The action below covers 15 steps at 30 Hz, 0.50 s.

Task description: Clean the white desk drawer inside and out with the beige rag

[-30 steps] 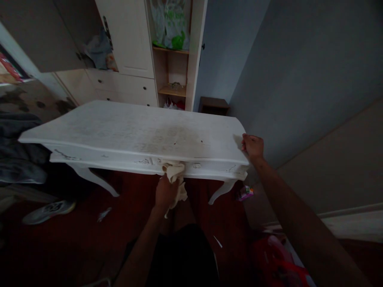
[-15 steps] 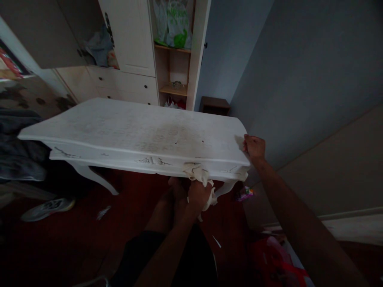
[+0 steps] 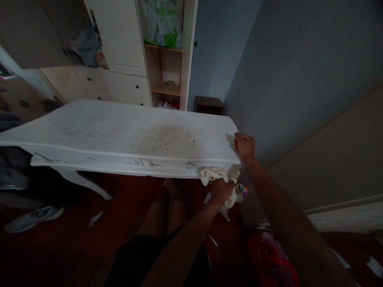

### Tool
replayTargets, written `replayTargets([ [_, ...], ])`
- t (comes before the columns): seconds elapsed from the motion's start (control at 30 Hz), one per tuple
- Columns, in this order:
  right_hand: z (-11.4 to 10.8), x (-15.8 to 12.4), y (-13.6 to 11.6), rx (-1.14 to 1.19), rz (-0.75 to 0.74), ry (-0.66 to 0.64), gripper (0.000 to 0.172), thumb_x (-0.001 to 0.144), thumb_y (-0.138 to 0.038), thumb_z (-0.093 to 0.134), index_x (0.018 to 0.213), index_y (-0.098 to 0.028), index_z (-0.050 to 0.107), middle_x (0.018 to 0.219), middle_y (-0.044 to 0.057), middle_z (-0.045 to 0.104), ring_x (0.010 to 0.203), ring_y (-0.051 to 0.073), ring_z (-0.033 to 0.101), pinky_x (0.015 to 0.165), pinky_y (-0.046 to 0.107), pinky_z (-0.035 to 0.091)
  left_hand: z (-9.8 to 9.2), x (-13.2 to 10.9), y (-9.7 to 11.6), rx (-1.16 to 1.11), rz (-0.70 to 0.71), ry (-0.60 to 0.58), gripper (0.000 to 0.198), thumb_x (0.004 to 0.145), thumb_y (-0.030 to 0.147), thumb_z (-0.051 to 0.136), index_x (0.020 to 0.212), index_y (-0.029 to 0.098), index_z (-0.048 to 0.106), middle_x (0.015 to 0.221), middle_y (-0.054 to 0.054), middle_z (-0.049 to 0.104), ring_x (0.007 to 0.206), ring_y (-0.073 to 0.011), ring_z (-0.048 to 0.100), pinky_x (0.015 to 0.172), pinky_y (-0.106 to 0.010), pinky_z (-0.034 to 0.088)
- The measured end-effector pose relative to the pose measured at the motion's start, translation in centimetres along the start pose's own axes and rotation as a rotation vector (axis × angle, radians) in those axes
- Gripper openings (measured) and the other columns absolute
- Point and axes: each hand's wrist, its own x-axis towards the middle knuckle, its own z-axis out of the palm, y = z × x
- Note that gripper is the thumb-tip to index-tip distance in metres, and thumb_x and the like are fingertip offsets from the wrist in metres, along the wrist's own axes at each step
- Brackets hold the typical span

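A white table [image 3: 119, 123] with carved trim along its front stands before me, a grey smudge and two small dark marks on its top. My left hand [image 3: 222, 191] is closed around a crumpled cream cloth [image 3: 214, 174], which presses against the table's front face near the right corner. Part of the cloth hangs below the hand. At the table's right edge, my right hand [image 3: 245, 146] is closed with its fingers curled on the rim; the fingertips are partly hidden.
Behind the table stands a white wardrobe [image 3: 119, 36] with open shelves holding plastic bags [image 3: 166, 24]. A grey wall [image 3: 311, 79] rises on the right. On the red floor are a shoe [image 3: 36, 218], a red bag [image 3: 269, 259] and paper scraps. A small brown box-like unit [image 3: 209, 104] sits behind.
My left hand has slid the cloth rightward along the table's front, uncovering a round knob. My right hand stays at the right edge. The view has shifted slightly right.
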Motion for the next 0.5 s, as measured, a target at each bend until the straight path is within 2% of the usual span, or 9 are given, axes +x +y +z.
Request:
replayTargets([
  [0.13, 0.0, 0.1, 0.1, 0.003, -0.011, -0.004, 0.036, 0.082, -0.039, 0.056, 0.052, -0.020, 0.055, 0.035, -0.006, 0.047, 0.033, 0.008, 0.041, 0.037, 0.020, 0.033, -0.2, -0.2, -0.3, -0.084, 0.019, -0.060, 0.029, 0.085, 0.032, 0.052, 0.073, 0.012, 0.069, 0.073, -0.011, 0.071, 0.073, -0.0207, 0.068, 0.060, -0.026, 0.045],
  [0.23, -0.1, 0.1, 0.1, -0.011, -0.006, -0.005, 0.035, 0.083, -0.038, 0.055, 0.053, -0.020, 0.055, 0.035, -0.006, 0.047, 0.033, 0.008, 0.041, 0.038, 0.020, 0.033, 0.6, -0.6, 0.3, -0.227, 0.041, -0.178, 0.021, 0.082, 0.028, 0.055, 0.073, 0.014, 0.067, 0.066, -0.005, 0.068, 0.061, -0.0153, 0.063, 0.052, -0.022, 0.042],
  [0.3, -0.1, 0.1, 0.1, -0.021, -0.004, -0.005, 0.036, 0.083, -0.039, 0.055, 0.053, -0.020, 0.055, 0.036, -0.006, 0.047, 0.033, 0.008, 0.041, 0.038, 0.020, 0.033, 1.4, -0.7, 1.2, -0.310, 0.056, -0.218, 0.019, 0.081, 0.029, 0.055, 0.075, 0.015, 0.067, 0.065, -0.003, 0.068, 0.060, -0.0143, 0.063, 0.050, -0.021, 0.042],
  [0.4, -0.1, 0.1, 0.2, -0.021, -0.006, -0.009, 0.037, 0.084, -0.040, 0.054, 0.052, -0.020, 0.055, 0.036, -0.005, 0.047, 0.032, 0.008, 0.041, 0.037, 0.020, 0.032, 2.1, -0.6, 2.8, -0.264, 0.091, -0.193, 0.022, 0.082, 0.032, 0.056, 0.079, 0.014, 0.069, 0.069, -0.006, 0.071, 0.065, -0.0172, 0.066, 0.056, -0.023, 0.047],
  [0.5, 0.0, 0.2, 0.3, -0.017, -0.014, -0.011, 0.037, 0.083, -0.041, 0.055, 0.052, -0.020, 0.055, 0.035, -0.005, 0.047, 0.032, 0.009, 0.042, 0.037, 0.020, 0.033, 1.5, -0.4, 3.1, -0.156, 0.195, -0.143, 0.021, 0.080, 0.029, 0.060, 0.086, 0.013, 0.071, 0.083, -0.011, 0.075, 0.082, -0.0216, 0.070, 0.072, -0.026, 0.052],
])
